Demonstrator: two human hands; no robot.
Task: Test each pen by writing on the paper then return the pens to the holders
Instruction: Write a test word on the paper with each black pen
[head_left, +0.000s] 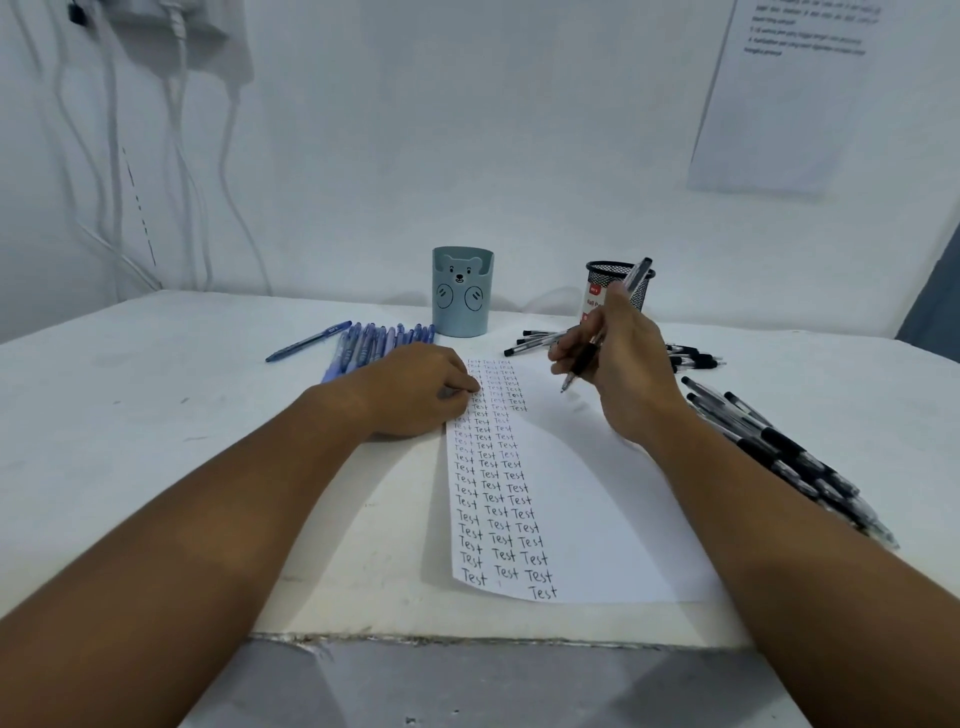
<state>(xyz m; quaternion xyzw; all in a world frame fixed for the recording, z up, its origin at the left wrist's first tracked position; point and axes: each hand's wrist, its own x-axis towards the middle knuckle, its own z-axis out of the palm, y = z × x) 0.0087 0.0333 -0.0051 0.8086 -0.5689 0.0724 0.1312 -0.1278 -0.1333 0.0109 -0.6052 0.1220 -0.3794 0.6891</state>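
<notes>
A white paper (582, 499) lies on the table, its left part filled with columns of the word "Test". My left hand (415, 389) rests on the paper's upper left edge, fingers curled down onto it. My right hand (618, 364) grips a black pen (584, 358) in a writing hold, its tip just above the paper's upper right part. A blue bear holder (461, 291) stands behind the paper. A black mesh holder (623, 283) stands to its right, partly hidden by my right hand.
A row of blue pens (374, 343) lies left of the bear holder. Black pens (535, 340) are scattered near the mesh holder, and a long pile of black pens (779, 452) lies at the right. The table's front edge (467, 639) is close to me. Cables hang on the left wall.
</notes>
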